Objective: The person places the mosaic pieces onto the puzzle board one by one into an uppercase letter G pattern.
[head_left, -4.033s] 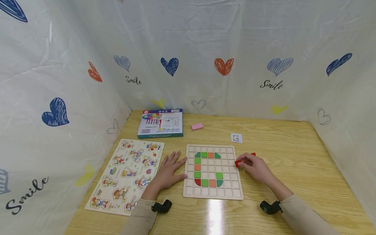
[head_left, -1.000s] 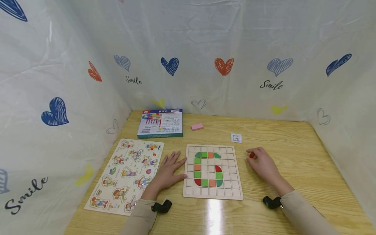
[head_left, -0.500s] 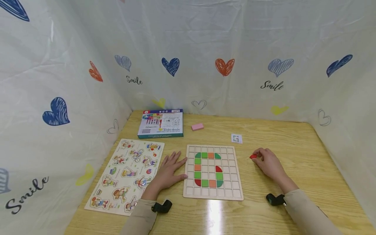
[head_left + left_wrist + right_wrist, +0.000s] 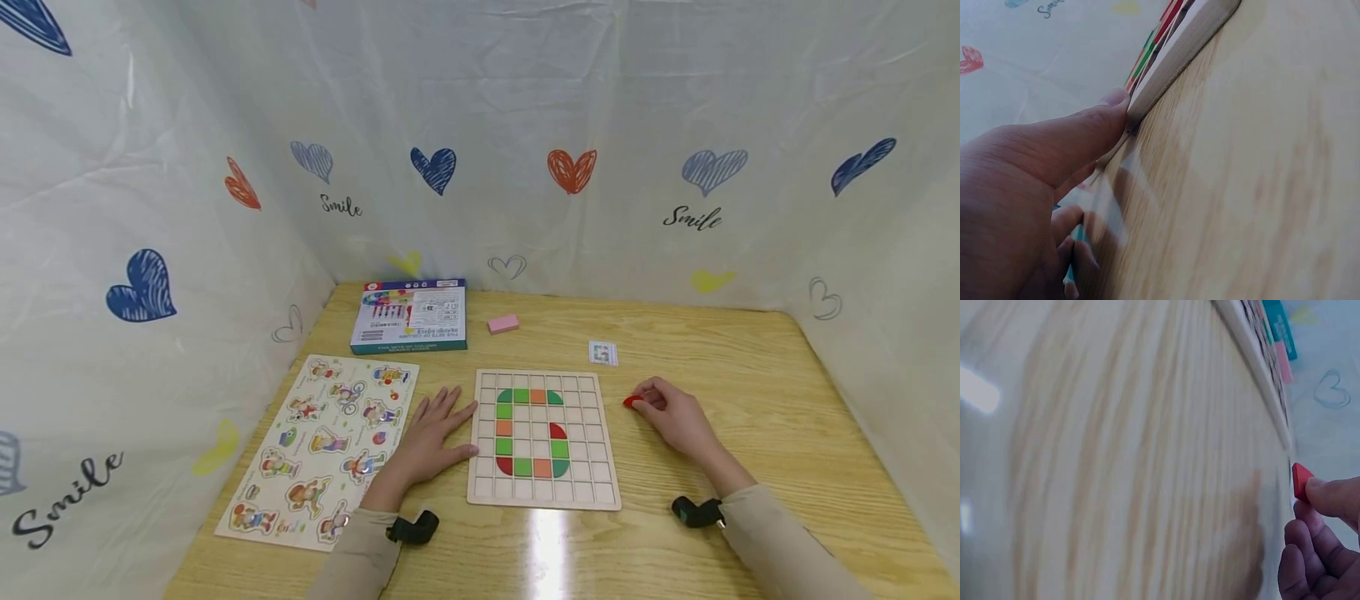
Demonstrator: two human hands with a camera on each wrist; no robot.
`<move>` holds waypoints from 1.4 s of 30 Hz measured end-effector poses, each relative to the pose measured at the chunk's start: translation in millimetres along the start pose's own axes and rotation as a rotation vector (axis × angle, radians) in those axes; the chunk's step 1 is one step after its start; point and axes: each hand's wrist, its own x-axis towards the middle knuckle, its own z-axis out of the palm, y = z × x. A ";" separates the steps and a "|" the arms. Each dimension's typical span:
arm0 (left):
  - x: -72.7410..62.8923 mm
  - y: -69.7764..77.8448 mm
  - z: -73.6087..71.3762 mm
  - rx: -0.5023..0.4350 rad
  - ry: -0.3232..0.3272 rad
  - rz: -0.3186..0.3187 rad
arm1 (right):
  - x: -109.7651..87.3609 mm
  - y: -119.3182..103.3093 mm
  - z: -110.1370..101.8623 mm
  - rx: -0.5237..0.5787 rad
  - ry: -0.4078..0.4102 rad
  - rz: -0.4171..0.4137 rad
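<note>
A wooden grid board [image 4: 585,492] lies in the middle of the table. Green, orange and red tiles sit in its cells, square ones and quarter-round ones, among them a red quarter-round tile [image 4: 557,431] on the right of the pattern. My left hand [image 4: 431,446] lies with fingers spread at the board's left side; in the left wrist view the thumb [image 4: 1094,125] touches the board's edge. To the right of the board, my right hand [image 4: 671,417] pinches another red tile [image 4: 1300,481] between thumb and fingers, its far edge partly hidden by them.
At the left lies a puzzle board [image 4: 300,433] with cartoon figures, partly under the left forearm. Behind stand a flat printed box [image 4: 408,325] and a pink block [image 4: 503,323]. A small pattern card [image 4: 603,352] lies beyond the board's right corner. Printed sheeting surrounds the table.
A red quarter-round tile has come onto the board from my right hand. That hand has since taken the second red tile off the table and moved slightly left. The left hand stays put.
</note>
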 end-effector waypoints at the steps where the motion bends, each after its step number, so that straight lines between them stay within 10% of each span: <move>1: 0.0 0.0 -0.1 -0.002 0.000 0.000 | 0.4 -2.7 1.5 0.019 -0.012 -0.003; 24: 0.6 -0.2 -0.8 -0.017 0.005 0.007 | 11.6 -87.7 62.4 0.135 -0.320 -0.263; 42: 0.4 0.8 -0.9 -0.012 0.005 0.000 | 8.6 -104.1 76.0 0.004 -0.287 -0.231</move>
